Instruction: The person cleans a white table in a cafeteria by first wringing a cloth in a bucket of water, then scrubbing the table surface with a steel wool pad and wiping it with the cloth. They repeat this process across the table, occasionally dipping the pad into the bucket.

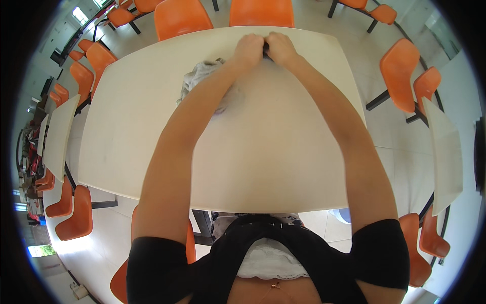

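Both my arms stretch out over a cream-topped table (265, 152), toward its far edge. My left hand (249, 49) and my right hand (280, 47) meet there side by side, fingers curled inward. Between them shows a small dark object (266, 49), gripped by both; most of it is covered by my fingers, so I cannot tell what it is. A crumpled grey cloth (199, 76) lies on the tabletop left of my hands, partly hidden under my left forearm.
Orange chairs (262, 13) stand beyond the far edge. More orange chairs (400, 74) and another table (444, 155) are at the right. A further table (60, 140) stands at the left. Beside my right elbow, below the near edge, a blue-and-white object (343, 215) is partly visible.
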Tool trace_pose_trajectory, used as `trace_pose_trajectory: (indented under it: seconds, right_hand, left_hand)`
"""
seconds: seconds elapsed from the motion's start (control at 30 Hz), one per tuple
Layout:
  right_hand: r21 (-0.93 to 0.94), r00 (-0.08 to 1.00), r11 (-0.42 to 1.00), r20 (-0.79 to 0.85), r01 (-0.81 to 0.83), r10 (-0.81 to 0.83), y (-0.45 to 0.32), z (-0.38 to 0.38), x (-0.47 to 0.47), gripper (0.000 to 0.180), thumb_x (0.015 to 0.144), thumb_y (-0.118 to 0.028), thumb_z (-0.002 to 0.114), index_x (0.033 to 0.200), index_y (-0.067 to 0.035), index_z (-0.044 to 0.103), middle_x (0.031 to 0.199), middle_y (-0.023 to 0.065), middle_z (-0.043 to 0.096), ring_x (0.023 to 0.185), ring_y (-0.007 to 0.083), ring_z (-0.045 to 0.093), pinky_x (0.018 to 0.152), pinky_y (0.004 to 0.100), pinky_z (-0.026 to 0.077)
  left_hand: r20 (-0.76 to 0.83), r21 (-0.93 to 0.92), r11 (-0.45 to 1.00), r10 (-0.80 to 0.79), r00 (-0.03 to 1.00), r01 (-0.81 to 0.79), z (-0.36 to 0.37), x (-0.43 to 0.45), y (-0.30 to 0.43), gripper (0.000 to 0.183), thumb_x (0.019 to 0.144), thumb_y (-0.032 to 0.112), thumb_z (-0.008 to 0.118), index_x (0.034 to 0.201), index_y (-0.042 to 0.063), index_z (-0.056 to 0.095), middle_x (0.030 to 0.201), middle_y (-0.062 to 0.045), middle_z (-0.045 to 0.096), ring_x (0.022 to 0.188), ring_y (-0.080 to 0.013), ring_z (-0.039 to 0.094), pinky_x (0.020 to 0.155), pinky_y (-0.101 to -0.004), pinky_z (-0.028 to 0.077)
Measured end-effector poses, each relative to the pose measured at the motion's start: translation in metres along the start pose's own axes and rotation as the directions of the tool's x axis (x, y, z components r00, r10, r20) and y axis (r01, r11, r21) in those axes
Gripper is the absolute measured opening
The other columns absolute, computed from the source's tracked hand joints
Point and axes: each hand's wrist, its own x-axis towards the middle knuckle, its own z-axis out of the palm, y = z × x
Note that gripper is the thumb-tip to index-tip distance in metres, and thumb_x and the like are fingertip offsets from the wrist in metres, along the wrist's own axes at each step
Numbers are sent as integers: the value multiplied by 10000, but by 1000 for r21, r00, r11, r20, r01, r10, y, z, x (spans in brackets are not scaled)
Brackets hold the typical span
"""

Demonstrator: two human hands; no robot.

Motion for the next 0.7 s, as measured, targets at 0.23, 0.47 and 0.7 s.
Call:
trace_pose_trajectory:
  seconds: [0.23,0.47,0.7]
  right_hand:
    - [361,937,932,316,24,-147,-32,-45,-94,283,669,-74,755,949,-96,725,838,133,644,851,340,620,769,450,491]
    - [222,993,969,-67,106,-93,-25,30,-21,118,708,-69,700,821,-36,711,829,195,639,809,392,626,747,472,504]
    - [120,985,985,100,126,-138,-20,28,-18,217,734,-52,683,949,-52,718,869,183,638,855,376,617,759,448,496]
  left_hand:
    - [373,-392,920,180,910,-22,-44,-80,32,168,665,37,711,831,10,717,772,-190,661,761,-394,626,697,-457,498]
    - [74,-31,996,83,994,-81,1,-41,-38,187,682,6,616,836,11,722,842,-218,668,809,-415,622,752,-501,491]
    - [176,-216,973,116,978,-77,-14,-35,-40,127,671,43,703,795,20,724,754,-206,661,673,-368,633,646,-420,520]
